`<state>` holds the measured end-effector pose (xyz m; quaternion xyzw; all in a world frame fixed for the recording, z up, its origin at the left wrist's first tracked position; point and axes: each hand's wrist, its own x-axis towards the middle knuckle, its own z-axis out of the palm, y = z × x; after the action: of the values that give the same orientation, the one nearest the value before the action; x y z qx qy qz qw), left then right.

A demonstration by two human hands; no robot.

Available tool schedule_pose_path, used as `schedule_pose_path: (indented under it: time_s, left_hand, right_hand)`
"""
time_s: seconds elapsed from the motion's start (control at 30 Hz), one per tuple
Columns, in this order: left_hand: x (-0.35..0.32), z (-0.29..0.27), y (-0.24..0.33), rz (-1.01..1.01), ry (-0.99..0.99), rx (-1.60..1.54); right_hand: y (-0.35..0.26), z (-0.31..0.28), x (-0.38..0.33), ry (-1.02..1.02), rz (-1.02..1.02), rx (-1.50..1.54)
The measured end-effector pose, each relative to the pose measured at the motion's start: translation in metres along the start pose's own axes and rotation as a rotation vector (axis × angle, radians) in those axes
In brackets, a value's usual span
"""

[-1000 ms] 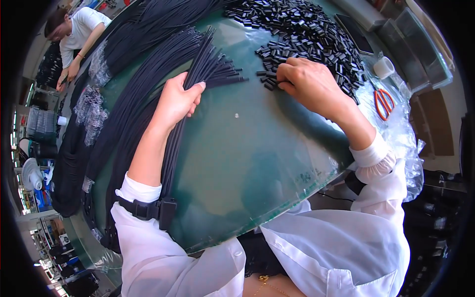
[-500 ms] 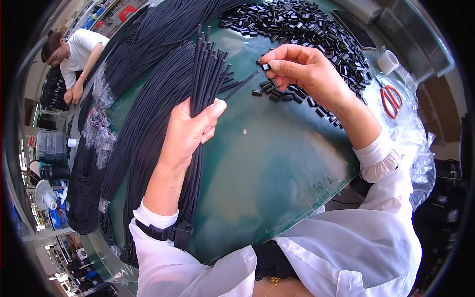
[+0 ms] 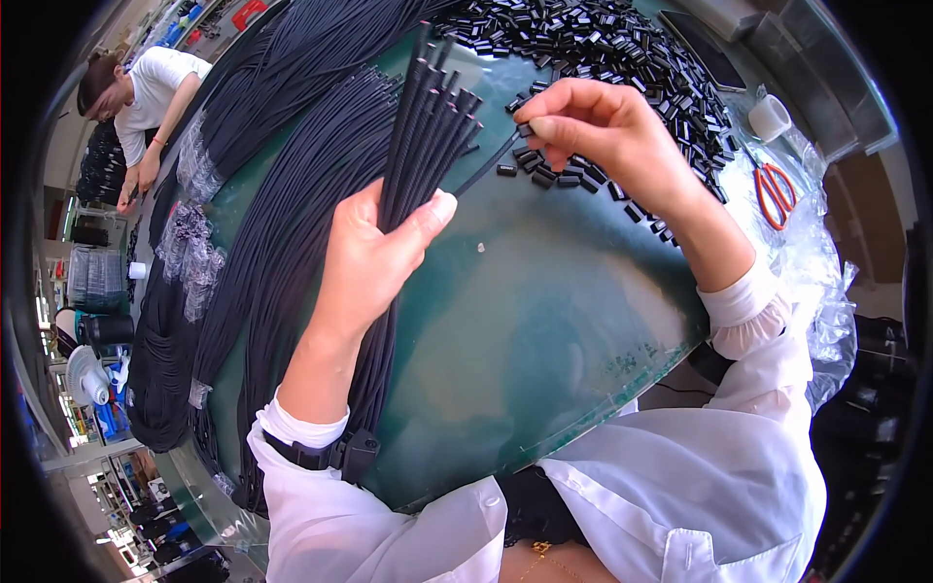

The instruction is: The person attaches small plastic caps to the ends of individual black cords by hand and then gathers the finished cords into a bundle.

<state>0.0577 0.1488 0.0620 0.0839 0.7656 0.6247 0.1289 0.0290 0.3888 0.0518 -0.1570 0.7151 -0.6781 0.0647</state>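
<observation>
L fingers (image 3: 426, 222) gripping cords (image 3: 420, 146), R fingers (image 3: 573, 136) pinching blk tube (image 3: 526, 130), bundle (image 3: 160, 364) in clr wrap (image 3: 197, 277)

The left hand (image 3: 374, 253) is curled in a grip while the right hand (image 3: 622, 141) pinches between thumb (image 3: 562, 131) and forefinger (image 3: 569, 92).

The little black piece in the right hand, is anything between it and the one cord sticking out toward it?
Nothing visible. The right hand pinches the little black piece right at the tip of the single cord that sticks out from the left hand. Whether the tip is inside it is too small to tell.
</observation>
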Motion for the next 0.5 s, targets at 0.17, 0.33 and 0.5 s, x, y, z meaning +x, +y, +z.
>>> schedule_pose_path:
  time_s: [0.17, 0.33, 0.5]
  left_hand:
    - [0.002, 0.001, 0.001, -0.065, -0.021, -0.094]
    - [-0.002, 0.011, -0.001, -0.080, -0.100, -0.082]
    - [0.002, 0.000, -0.006, -0.099, -0.167, -0.095]
  right_hand:
    - [-0.002, -0.001, -0.002, -0.139, -0.049, -0.015]
    - [0.001, 0.031, -0.011, -0.268, -0.233, -0.162]
    - [-0.019, 0.025, -0.015, -0.341, 0.098, -0.032]
